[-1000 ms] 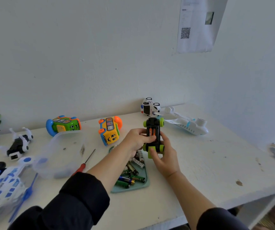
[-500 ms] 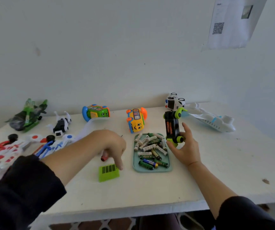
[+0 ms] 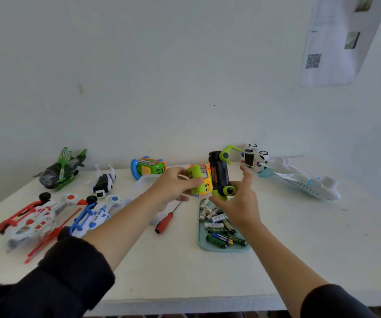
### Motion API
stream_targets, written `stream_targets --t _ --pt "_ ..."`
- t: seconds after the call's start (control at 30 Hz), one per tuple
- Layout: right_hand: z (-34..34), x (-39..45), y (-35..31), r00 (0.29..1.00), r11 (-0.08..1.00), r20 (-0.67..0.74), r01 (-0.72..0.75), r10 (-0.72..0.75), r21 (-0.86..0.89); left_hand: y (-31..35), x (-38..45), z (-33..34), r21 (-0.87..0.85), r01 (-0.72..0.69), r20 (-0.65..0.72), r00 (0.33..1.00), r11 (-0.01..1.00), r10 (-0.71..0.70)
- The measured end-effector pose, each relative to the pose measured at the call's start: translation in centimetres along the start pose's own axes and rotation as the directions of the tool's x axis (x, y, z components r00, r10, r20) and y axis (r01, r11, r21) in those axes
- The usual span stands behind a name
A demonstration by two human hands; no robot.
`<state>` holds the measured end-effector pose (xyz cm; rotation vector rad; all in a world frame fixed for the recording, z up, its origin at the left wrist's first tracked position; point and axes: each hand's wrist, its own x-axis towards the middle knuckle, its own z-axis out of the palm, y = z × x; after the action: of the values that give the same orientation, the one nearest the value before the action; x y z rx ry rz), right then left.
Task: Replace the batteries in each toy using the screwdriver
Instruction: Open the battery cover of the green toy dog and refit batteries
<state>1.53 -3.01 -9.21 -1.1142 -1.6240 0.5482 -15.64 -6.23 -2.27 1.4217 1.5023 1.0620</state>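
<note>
At frame centre the right hand (image 3: 240, 200) grips the black toy car (image 3: 218, 174) upside-down; the left hand (image 3: 175, 184) pinches its green cover (image 3: 196, 173). Light, stiff plastic, best held by the edges

A white table (image 3: 185, 267) stands against the wall. On it lie a red screwdriver (image 3: 165, 222), a green tray (image 3: 208, 245) with batteries (image 3: 217, 228), helicopters, cars and a white plane (image 3: 304, 183).

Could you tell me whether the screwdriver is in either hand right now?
No, the red-handled screwdriver lies on the table, below the left hand.
</note>
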Motion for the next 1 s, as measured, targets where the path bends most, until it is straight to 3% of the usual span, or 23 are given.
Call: stream_targets --t 0.17,0.4,0.67,0.87,1.0 --pt "0.9 0.0 -2.1 0.998 0.997 0.007 0.062 -0.062 -0.038 2.2 1.0 2.0 -0.044 -0.065 -0.111 0.992 0.997 0.059" --pt "-0.4 -0.1 -3.8 0.992 0.991 -0.035 0.117 -0.119 -0.061 2.8 1.3 2.7 -0.104 -0.059 -0.111 0.993 0.993 0.048" --pt "-1.7 -0.3 -4.5 0.994 0.995 0.03 0.1 -0.101 0.022 2.4 1.2 3.5 -0.154 -0.105 -0.045 0.994 0.983 0.099" --pt "-2.2 -0.9 -5.3 0.998 0.986 0.04 0.051 -0.058 0.161 2.4 1.1 3.4 -0.385 0.032 0.06 0.998 0.922 -0.01" --pt "-1.8 -0.1 -5.8 0.992 0.978 0.12 0.004 -0.03 0.21 2.3 1.3 2.8 -0.508 0.035 0.073 0.997 0.861 0.002"
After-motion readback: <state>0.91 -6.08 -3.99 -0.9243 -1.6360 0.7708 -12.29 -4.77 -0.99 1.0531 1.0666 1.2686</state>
